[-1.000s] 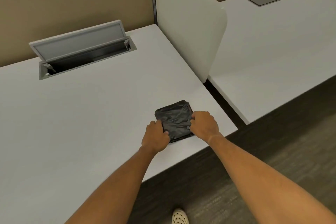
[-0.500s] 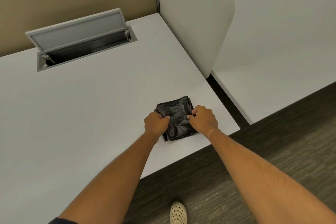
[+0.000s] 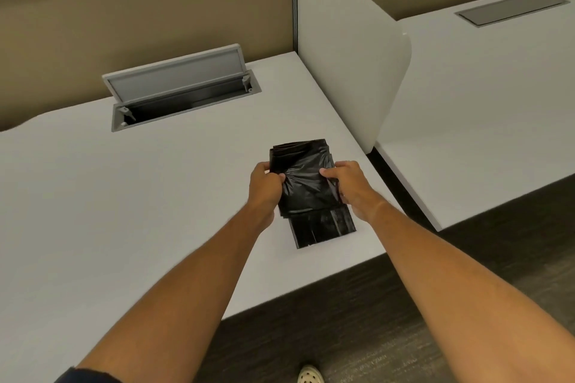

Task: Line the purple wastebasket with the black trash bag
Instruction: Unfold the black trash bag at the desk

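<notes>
Hands on the black trash bag, both pinching it: left hand grips its left edge, right hand its right edge. I see the bag folded, its upper part raised off the white surface, one flap hanging toward the near edge. Behind it an open cable hatch. White divider stands to the right.

I see both of my forearms bare from wrist to elbow, no watch or rings on my left hand or right hand. A dark navy sleeve edge shows at my left upper arm. One white perforated clog-style shoe covers my foot.
</notes>
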A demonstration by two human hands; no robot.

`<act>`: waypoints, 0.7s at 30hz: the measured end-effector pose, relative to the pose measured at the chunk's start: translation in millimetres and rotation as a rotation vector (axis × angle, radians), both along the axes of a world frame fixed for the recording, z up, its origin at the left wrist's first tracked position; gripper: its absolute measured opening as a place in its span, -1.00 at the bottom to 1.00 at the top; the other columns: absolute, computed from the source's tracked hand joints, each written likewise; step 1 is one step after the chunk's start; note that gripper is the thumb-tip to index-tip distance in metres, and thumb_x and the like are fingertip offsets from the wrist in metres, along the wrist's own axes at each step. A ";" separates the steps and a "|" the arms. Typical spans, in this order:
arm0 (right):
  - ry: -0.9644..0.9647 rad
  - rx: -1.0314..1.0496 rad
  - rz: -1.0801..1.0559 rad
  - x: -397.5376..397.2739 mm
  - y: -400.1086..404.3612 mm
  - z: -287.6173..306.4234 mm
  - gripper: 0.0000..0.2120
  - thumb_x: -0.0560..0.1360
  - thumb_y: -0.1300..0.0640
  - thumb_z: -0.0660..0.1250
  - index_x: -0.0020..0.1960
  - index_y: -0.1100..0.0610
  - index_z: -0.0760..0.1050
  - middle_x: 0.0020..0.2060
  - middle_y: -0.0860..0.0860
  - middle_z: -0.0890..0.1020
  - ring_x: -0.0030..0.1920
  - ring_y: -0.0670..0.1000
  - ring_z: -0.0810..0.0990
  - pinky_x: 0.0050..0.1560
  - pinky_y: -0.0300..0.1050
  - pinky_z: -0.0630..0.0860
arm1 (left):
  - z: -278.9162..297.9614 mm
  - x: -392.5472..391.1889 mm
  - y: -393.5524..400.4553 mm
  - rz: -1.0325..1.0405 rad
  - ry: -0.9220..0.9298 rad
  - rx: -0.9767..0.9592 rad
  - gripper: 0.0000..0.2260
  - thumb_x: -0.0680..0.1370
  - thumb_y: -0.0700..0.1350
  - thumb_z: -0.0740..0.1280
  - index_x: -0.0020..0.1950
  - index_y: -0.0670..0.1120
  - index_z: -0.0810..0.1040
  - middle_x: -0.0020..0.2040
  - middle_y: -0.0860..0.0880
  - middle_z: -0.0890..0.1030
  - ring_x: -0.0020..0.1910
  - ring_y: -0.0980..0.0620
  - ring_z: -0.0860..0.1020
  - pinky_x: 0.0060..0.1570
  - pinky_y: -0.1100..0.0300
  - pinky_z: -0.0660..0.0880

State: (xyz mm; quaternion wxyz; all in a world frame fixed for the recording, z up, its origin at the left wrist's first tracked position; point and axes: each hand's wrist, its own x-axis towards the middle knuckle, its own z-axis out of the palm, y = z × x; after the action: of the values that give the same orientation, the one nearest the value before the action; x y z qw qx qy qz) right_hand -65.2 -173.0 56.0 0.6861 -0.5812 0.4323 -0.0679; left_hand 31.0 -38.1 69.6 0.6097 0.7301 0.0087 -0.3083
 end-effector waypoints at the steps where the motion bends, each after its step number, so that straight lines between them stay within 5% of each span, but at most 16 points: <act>1: -0.040 0.060 0.028 4.4 4.1 7.1 -0.52 0.37 0.03 0.43 0.22 0.15 0.41 0.11 0.18 0.59 0.12 0.19 0.59 0.14 0.08 0.54 | 8.5 1.6 6.5 0.017 -0.006 -0.014 -0.66 0.59 -0.36 0.14 0.33 -0.15 0.44 0.15 -0.11 0.57 0.09 -0.07 0.55 -0.04 0.16 0.50; 7: -0.192 0.160 0.159 31.0 53.1 58.9 -0.77 0.45 0.23 0.39 0.09 0.24 0.57 -0.04 0.17 0.64 -0.02 0.15 0.59 0.18 0.17 0.54 | 53.7 21.6 62.9 0.138 -0.035 0.030 -0.73 0.62 -0.21 0.20 0.31 -0.06 0.39 0.19 -0.09 0.54 0.09 -0.10 0.54 0.02 0.00 0.55; 11: -0.301 0.020 0.248 52.2 103.7 98.6 -0.79 0.48 0.23 0.38 0.10 0.27 0.57 -0.05 0.18 0.67 -0.06 0.16 0.65 -0.08 0.03 0.61 | 81.6 27.4 113.7 0.307 -0.471 0.250 -0.52 0.48 -0.10 0.45 0.33 -0.03 0.33 0.28 -0.09 0.43 0.22 -0.06 0.45 0.18 0.06 0.50; 15: -0.363 -0.120 0.385 71.5 165.3 130.8 -0.78 0.49 0.12 0.41 0.06 0.24 0.57 -0.04 0.18 0.69 -0.02 0.17 0.69 0.03 0.08 0.63 | 116.0 19.1 159.3 0.245 -0.562 0.056 -0.78 0.55 -0.04 0.36 0.15 -0.08 0.52 0.08 -0.04 0.56 0.07 -0.02 0.56 -0.09 0.26 0.51; 21: -0.381 -0.260 0.502 85.6 247.0 164.4 -0.70 0.47 0.02 0.43 0.00 0.26 0.61 -0.09 0.19 0.71 -0.02 0.17 0.70 0.09 0.16 0.59 | 151.4 28.7 239.3 0.175 -0.563 -0.064 -0.81 0.57 0.06 0.32 -0.14 0.01 0.63 -0.14 -0.05 0.69 -0.07 -0.05 0.66 -0.03 0.07 0.63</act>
State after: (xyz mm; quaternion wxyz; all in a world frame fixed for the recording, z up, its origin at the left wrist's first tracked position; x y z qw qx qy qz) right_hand 20.4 74.0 220.4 0.6700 -0.7289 0.1275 -0.0587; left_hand 59.7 201.2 221.0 0.6352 0.7637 -0.1079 -0.0401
